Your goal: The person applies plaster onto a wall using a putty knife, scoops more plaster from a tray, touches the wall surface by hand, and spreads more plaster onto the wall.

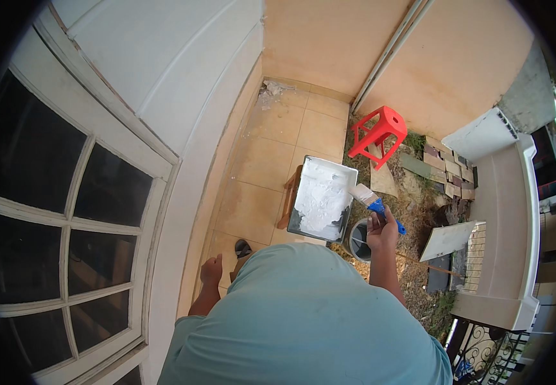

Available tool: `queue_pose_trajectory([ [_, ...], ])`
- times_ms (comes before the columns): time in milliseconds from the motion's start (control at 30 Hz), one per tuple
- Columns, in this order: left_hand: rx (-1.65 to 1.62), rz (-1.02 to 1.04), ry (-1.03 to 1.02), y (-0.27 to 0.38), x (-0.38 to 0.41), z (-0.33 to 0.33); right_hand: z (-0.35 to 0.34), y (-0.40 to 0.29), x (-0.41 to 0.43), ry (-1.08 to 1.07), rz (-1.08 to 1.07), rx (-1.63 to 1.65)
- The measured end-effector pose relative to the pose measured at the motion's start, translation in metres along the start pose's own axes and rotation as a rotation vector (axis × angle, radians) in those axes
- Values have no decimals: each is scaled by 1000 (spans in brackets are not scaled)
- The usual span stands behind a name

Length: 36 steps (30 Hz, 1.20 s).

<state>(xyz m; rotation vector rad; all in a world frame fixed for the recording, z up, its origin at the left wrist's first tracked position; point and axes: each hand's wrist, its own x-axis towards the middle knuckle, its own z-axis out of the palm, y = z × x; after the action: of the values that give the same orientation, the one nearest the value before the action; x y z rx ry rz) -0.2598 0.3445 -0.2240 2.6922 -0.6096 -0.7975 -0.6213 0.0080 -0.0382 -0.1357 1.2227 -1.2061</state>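
Observation:
My right hand (382, 234) grips a paintbrush (377, 207) by its blue handle. The pale bristles (362, 193) point up and left, close to the right rim of a paint tray. Thick white paint (323, 204) covers much of this dark tray (293, 226), which rests on a brown wooden stool (289, 195). Just below my right hand is a round grey bucket (351, 248), partly hidden by the hand and forearm. My left hand (212, 270) hangs low beside the wall, its fingers curled in with nothing visible in them.
On the left stands a white wall (196, 67) with a paned window (109, 185). A red plastic stool (379, 132) is on the ground beyond the tiled floor (249, 202). Crumpled plastic (275, 88) lies in the corner. Loose tiles (444, 166) and a leaning white board (446, 240) are at right.

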Motion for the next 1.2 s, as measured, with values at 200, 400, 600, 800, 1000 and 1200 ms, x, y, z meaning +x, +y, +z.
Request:
queue_pose_trajectory([
  [200,-163,1,57,-12,-7,16,-1,5,2,-8,4,12],
  [400,-112,-40,-62,-10,0,4,5,9,-1,-11,3,-3],
  [600,-310,447,-194,100,36,-26,16,-5,18,-26,-123,-119],
  [800,-498,834,-369,262,29,-66,21,1,74,-94,-319,-396],
  [1000,-451,855,-485,311,18,-50,27,50,182,-259,-633,-1107],
  [1200,-432,767,-443,278,4,-24,55,96,301,-628,-499,-1519],
])
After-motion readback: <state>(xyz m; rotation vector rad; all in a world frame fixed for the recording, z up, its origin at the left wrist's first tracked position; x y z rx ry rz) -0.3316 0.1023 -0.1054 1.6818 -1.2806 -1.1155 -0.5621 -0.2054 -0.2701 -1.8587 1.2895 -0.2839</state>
